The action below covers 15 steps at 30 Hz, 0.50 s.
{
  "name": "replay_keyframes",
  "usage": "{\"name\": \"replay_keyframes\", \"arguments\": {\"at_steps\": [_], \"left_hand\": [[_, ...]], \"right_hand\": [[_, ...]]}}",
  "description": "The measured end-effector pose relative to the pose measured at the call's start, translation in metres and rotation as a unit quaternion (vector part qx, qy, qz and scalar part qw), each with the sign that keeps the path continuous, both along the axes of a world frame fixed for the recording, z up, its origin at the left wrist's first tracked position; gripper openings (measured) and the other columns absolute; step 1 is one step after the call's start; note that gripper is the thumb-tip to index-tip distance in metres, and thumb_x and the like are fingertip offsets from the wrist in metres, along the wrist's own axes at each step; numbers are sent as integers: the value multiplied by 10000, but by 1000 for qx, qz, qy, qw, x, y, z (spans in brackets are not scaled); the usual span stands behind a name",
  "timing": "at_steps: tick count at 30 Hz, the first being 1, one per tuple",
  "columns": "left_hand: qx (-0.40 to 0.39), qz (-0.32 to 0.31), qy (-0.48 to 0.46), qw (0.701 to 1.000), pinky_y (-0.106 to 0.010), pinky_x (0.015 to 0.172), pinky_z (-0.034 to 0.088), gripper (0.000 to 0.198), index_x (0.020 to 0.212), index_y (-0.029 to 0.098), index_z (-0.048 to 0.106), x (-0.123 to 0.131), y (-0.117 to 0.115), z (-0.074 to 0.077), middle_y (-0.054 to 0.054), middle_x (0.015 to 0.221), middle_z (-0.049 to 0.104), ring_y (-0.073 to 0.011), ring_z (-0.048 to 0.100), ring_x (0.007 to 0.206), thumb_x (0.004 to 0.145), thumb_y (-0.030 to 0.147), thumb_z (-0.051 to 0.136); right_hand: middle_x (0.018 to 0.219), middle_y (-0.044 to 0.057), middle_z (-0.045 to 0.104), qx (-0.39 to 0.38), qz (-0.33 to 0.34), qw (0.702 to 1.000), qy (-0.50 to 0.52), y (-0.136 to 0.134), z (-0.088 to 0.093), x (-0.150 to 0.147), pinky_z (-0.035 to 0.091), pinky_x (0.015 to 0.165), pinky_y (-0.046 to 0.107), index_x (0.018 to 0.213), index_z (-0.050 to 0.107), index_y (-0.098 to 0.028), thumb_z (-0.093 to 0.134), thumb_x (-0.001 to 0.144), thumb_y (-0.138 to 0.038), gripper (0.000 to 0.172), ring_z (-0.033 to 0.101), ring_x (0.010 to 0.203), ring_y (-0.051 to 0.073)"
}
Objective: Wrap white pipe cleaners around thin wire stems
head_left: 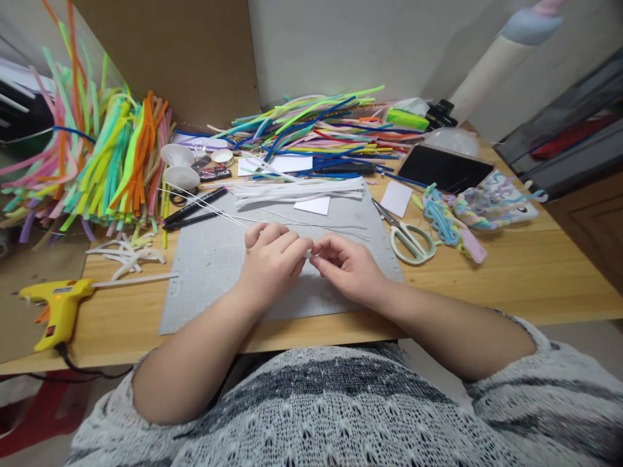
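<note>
My left hand (275,259) and my right hand (349,264) meet over the grey cutting mat (204,272). Both hands are closed in a pinch on a small white piece (312,254) held between their fingertips; it is too small to name for sure. Thin metal wires (292,222) lie on the mat just beyond my fingers. A bundle of white pipe cleaners (302,190) lies further back on the mat.
Green-handled scissors (407,235) lie right of the mat. A yellow glue gun (58,310) sits at the left table edge. Piles of coloured pipe cleaners (121,155) fill the left and back. A dark tablet (444,167) and twisted pastel pieces (445,224) lie to the right.
</note>
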<state>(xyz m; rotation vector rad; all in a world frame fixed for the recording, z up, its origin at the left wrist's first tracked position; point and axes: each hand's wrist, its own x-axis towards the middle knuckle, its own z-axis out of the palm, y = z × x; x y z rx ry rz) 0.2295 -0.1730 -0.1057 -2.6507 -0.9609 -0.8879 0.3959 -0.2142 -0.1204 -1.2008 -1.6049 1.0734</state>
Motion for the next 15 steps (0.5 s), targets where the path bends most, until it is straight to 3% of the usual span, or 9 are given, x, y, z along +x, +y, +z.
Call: {"name": "replay_keyframes", "arguments": {"at_steps": [4,7,10,12,15], "left_hand": [[-60,15,-20,998,-354,786,297,220,863,214,574,1,-1,0,13,662,630,-177,521,725,693,80,528],[-61,29,-28,997,-362,803,315,268,939,196,568,0,-2,-2,-24,771,651,-197,539,797,690,101,536],[-3,31,-55,998,-400,907,286,304,1010,220,569,-1,-4,-1,-52,971,652,-227,530,965,716,143,558],[11,27,-104,994,-402,919,290,252,961,237,587,-1,-6,1,-43,982,642,-224,532,972,721,164,577],[-57,48,-178,981,-368,859,343,104,832,208,584,-2,-6,3,-38,883,627,-198,554,890,737,168,576]], "right_hand": [[603,-51,497,-22,13,1000,-15,2,2,0,363,536,223,1000,588,-191,527,841,-269,187,444,532,74],[614,-39,523,-46,22,999,6,5,2,0,372,531,224,993,629,-191,524,831,-242,200,457,541,75],[537,-60,488,-111,-3,990,87,9,3,2,327,441,202,984,622,-184,558,808,-268,206,408,454,60],[490,-81,459,-168,-18,971,167,12,5,4,257,368,184,991,595,-183,579,792,-293,228,344,381,46],[474,-93,459,-225,-12,942,249,15,9,6,186,319,167,958,558,-176,613,761,-300,239,285,333,30]]}}
